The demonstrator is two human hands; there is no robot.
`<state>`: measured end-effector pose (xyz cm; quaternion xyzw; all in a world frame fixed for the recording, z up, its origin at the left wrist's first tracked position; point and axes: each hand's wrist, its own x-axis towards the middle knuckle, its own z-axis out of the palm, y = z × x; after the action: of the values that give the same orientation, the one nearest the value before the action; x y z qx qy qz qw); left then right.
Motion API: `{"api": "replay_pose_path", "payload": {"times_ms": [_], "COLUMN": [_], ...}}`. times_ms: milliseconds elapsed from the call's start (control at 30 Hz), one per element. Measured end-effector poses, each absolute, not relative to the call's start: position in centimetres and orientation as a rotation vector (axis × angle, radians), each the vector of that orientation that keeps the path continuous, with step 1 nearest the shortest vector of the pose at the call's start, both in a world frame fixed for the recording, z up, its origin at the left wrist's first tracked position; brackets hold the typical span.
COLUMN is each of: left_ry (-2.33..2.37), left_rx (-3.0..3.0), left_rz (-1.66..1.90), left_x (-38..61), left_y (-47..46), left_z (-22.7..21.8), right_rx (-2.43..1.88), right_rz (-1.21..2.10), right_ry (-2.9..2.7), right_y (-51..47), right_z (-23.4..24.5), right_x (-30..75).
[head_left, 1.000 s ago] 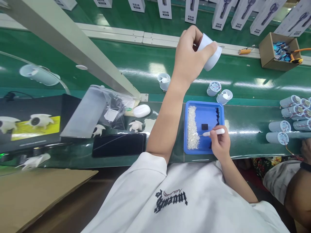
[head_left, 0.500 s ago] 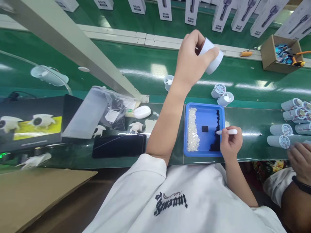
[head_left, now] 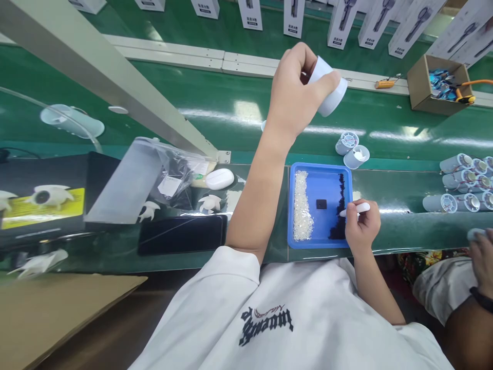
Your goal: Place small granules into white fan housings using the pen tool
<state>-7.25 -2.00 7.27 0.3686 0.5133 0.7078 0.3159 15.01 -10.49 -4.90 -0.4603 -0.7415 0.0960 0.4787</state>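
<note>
My left hand (head_left: pixel 295 92), raised over the far side of the bench, has its fingers and thumb wrapped round a pale plastic cylinder (head_left: pixel 332 96). The cylinder is tilted, and its inside is hidden. Low at the right, my right hand (head_left: pixel 364 226) pinches a white pen-like stick (head_left: pixel 362 207). Its tip is over the small black pieces (head_left: pixel 338 228) along the right side of a blue tray (head_left: pixel 324 228). Small clear pieces (head_left: pixel 302 210) line the tray's left side, and a black square block (head_left: pixel 321 204) lies between the two piles.
Two pale cylinders (head_left: pixel 356 156) stand behind the tray. More cylinders with wires (head_left: pixel 458 180) lie at the right, near another person's hand (head_left: pixel 482 257). A phone (head_left: pixel 183 235), a white mouse (head_left: pixel 219 179) and a slanting metal post (head_left: pixel 127 77) are at the left. A cardboard box (head_left: pixel 439 85) stands back right.
The whole view has shifted slightly. The stick in my right hand is now tilted more. At the right, the other person's hand has moved away from the cylinders with a pale thing in it.
</note>
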Motion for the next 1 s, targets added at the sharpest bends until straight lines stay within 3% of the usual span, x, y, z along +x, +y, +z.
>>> {"api": "replay_pose_path", "payload": {"times_ms": [467, 733, 1000], "left_ry": [1.434, 1.134, 1.069], "left_rx": [1.22, 0.89, 0.888], "left_rz": [1.745, 1.605, 1.46], "left_x": [-7.4, -5.8, -4.3], "left_y": [-1.9, -1.5, -1.4], "left_z": [6.9, 6.5, 6.0], "right_rx": [-0.965, -0.8, -0.67], "right_rz": [0.252, 0.499, 0.538], "right_ry": [-1.998, -2.041, -1.556], "right_y": [-10.3, -10.1, -10.0], "right_z": [-4.5, -3.9, 0.3], "right_x": [14.8, 12.4, 12.0]}}
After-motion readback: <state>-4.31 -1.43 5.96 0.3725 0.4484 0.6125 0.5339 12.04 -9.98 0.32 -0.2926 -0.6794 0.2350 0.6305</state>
